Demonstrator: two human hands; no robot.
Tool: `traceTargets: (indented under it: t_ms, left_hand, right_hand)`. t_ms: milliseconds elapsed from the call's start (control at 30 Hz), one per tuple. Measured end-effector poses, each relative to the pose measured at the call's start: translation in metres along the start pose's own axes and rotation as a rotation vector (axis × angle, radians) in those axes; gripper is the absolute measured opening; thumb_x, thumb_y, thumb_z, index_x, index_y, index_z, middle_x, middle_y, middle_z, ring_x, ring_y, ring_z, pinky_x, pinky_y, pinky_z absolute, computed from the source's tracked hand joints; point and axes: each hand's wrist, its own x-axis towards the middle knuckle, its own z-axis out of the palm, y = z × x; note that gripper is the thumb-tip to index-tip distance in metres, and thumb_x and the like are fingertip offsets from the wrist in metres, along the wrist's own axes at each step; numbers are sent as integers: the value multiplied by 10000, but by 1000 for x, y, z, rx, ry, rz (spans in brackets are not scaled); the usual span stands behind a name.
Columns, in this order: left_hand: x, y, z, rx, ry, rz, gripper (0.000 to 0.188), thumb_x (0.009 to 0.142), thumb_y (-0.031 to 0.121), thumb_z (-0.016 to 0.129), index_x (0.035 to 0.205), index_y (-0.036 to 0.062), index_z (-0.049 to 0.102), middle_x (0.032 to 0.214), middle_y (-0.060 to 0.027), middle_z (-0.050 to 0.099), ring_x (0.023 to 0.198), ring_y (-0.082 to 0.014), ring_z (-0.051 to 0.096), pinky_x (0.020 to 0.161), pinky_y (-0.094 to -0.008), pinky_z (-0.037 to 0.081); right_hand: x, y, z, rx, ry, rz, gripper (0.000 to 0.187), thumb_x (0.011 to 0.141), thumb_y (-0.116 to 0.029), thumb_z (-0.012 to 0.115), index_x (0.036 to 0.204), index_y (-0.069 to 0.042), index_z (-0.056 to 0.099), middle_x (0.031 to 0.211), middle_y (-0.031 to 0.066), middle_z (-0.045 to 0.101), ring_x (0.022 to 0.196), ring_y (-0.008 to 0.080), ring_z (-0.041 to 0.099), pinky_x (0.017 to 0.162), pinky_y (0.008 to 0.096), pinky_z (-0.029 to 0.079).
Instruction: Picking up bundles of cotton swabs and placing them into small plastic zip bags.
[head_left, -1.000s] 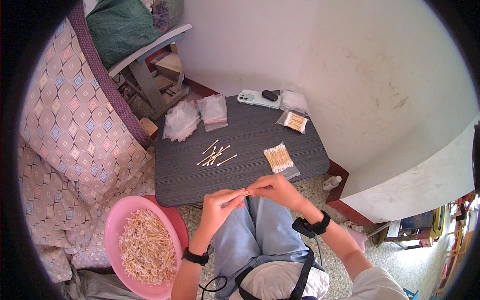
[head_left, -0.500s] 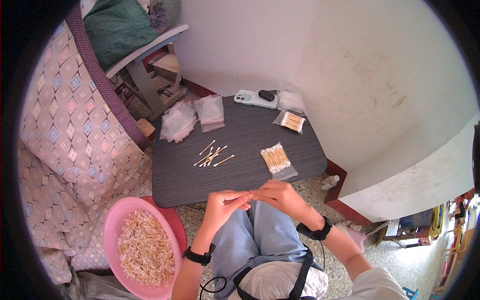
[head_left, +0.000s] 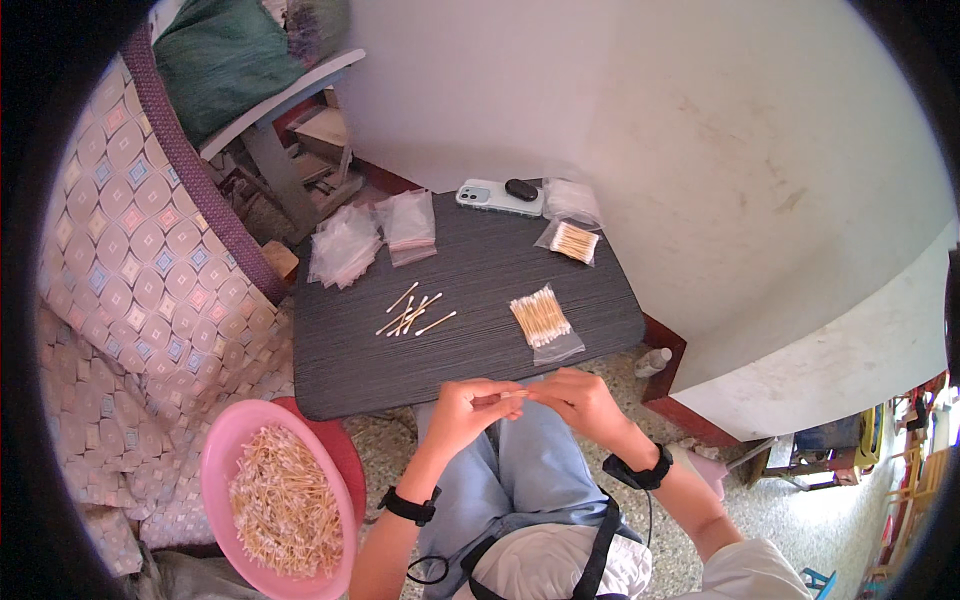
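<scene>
My left hand (head_left: pixel 470 412) and my right hand (head_left: pixel 583 402) meet over my lap, just off the table's near edge. Both are closed, fingertips pinched together around what look like cotton swabs (head_left: pixel 514 394), mostly hidden by the fingers. On the dark table (head_left: pixel 350 375) beyond them lie several loose cotton swabs (head_left: pixel 408 318). A clear bag of cotton swabs (head_left: pixel 541 318) rests to their right, its flap toward me. Farther back sits another filled bag (head_left: pixel 574 242). At my left, a pink basin (head_left: pixel 212 470) holds a large heap of cotton swabs (head_left: pixel 285 505).
Clear plastic bags (head_left: pixel 345 245) and a second stack of bags (head_left: pixel 408 228) lie at the table's back left. A phone (head_left: pixel 485 195) with a black oval object (head_left: pixel 520 189) on it is at the back, beside more bags (head_left: pixel 572 200). A bottle (head_left: pixel 654 362) stands on the floor.
Both hands have shifted slightly right together, still pinched at the fingertips. The table and its contents appear a little farther left as the view moves; the swabs and bags keep their places.
</scene>
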Motion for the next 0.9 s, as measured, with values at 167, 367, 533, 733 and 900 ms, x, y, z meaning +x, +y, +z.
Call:
traceTargets:
  t_ms: [167, 367, 533, 733, 900]
  left_hand:
    - [6, 1, 12, -24, -24, -25, 187, 879, 81, 654, 1007, -50, 690, 884, -128, 704, 777, -177, 698, 666, -254, 559]
    - [9, -4, 15, 41, -28, -25, 181, 878, 86, 655, 989, -51, 694, 861, -127, 709, 745, -175, 703, 645, -244, 554]
    - [14, 0, 19, 155, -19, -52, 167, 889, 87, 639, 977, -41, 700, 829, -121, 705, 726, -165, 695, 653, -244, 560]
    - [27, -11, 23, 217, -44, 15, 174, 882, 89, 644, 979, -43, 699, 810, -115, 710, 709, -159, 699, 642, -233, 552]
    - [40, -19, 32, 345, 27, 183, 190, 838, 106, 692, 989, -8, 705, 834, -95, 689, 726, -151, 681, 626, -244, 537]
  right_hand:
    - [-8, 0, -11, 26, -28, 105, 148, 791, -59, 683, 931, -13, 695, 833, 105, 674, 725, 272, 614, 658, 356, 495]
    - [-13, 1, -17, -79, -77, 65, 200, 783, -83, 682, 979, -41, 686, 793, 92, 648, 714, 261, 609, 639, 352, 498]
    - [-16, 2, -16, -257, -72, -42, 253, 709, -40, 695, 961, -33, 675, 804, 103, 641, 699, 271, 616, 613, 359, 506]
    - [-20, 7, -19, -316, -30, -63, 244, 689, -16, 686, 932, -25, 671, 773, 106, 631, 684, 279, 618, 594, 352, 501]
    - [-32, 17, -21, -241, 41, 141, 117, 781, -49, 653, 890, -7, 657, 805, 138, 656, 756, 312, 636, 645, 383, 513]
